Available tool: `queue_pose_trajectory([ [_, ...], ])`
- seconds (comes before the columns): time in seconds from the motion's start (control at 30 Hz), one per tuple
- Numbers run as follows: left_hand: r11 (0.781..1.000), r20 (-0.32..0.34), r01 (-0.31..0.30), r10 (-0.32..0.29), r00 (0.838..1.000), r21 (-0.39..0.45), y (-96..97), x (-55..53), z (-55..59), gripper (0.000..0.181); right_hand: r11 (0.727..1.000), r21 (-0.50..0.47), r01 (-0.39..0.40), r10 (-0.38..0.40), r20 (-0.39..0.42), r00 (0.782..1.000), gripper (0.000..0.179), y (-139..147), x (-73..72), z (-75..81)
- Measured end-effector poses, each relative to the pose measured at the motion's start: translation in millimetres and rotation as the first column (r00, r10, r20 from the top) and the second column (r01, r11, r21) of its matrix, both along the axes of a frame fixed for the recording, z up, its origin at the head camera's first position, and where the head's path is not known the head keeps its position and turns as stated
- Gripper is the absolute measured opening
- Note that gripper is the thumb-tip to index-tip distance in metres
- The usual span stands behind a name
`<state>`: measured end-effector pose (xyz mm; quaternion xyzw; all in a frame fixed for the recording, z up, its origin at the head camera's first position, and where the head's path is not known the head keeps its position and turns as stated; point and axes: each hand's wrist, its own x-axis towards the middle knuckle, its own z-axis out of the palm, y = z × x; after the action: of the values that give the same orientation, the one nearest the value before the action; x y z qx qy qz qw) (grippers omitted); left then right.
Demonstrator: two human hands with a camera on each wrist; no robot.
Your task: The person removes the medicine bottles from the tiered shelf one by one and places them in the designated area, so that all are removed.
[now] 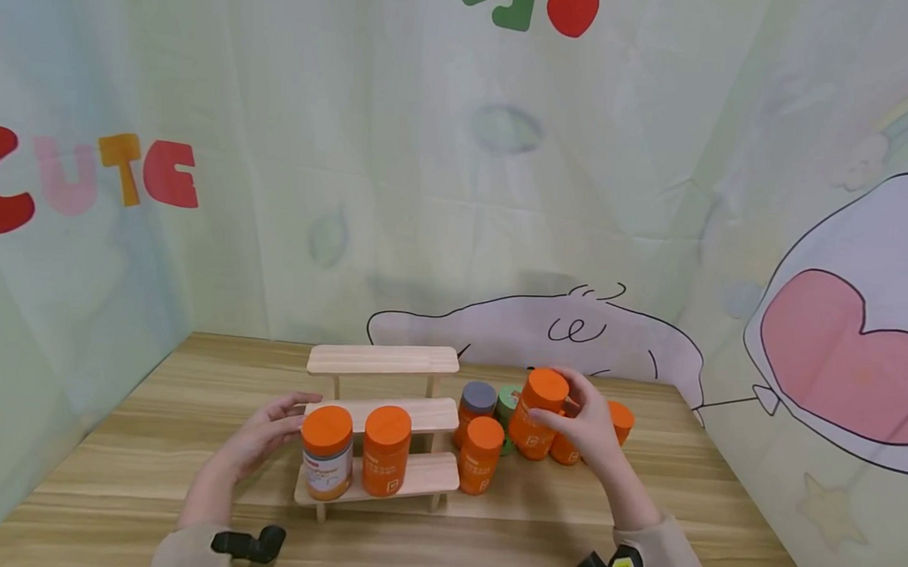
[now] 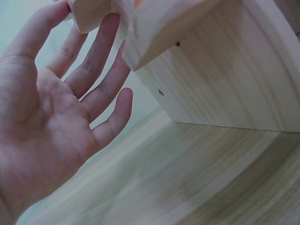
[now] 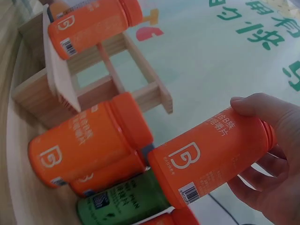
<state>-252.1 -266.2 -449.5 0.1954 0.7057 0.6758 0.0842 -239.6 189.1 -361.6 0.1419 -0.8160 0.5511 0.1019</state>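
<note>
My right hand (image 1: 590,422) grips an orange bottle (image 1: 536,416) with an orange lid, thumb and fingers round its upper part; in the right wrist view the bottle (image 3: 206,154) is tilted, lifted beside other bottles. At the left side of a three-tier wooden shelf (image 1: 382,360), my left hand (image 1: 257,435) touches the end of the middle board, its fingers loosely extended in the left wrist view. On the lowest tier stand a white-labelled bottle (image 1: 328,473) with an orange lid and an orange bottle (image 1: 385,460).
Right of the shelf stand an orange bottle (image 1: 479,460), a grey-lidded bottle (image 1: 478,397) and a green bottle (image 1: 507,400). More orange bottles (image 1: 620,419) stand behind my right hand. A printed curtain (image 1: 427,191) hangs behind the wooden table (image 1: 140,464).
</note>
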Motion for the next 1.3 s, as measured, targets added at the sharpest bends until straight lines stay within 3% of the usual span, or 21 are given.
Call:
queue_pose_trajectory([
  [0.33,1.0,0.007,-0.004,0.004,1.0,-0.016,-1.0,-0.8,-0.5,0.027,0.998,0.01,-0.07,0.069,0.089,0.994,0.063,7.3,-3.2,-37.1],
  [0.6,1.0,0.003,-0.008,0.008,1.0,-0.021,-0.5,-1.4,-0.6,0.028,0.996,0.076,-0.05,0.037,0.16,0.986,0.061,4.2,-2.8,-57.3],
  [1.3,1.0,0.005,0.0,0.0,1.0,-0.01,-0.3,0.0,0.2,0.027,0.994,0.087,-0.062,0.044,0.204,0.978,0.063,0.5,-5.8,-68.7],
])
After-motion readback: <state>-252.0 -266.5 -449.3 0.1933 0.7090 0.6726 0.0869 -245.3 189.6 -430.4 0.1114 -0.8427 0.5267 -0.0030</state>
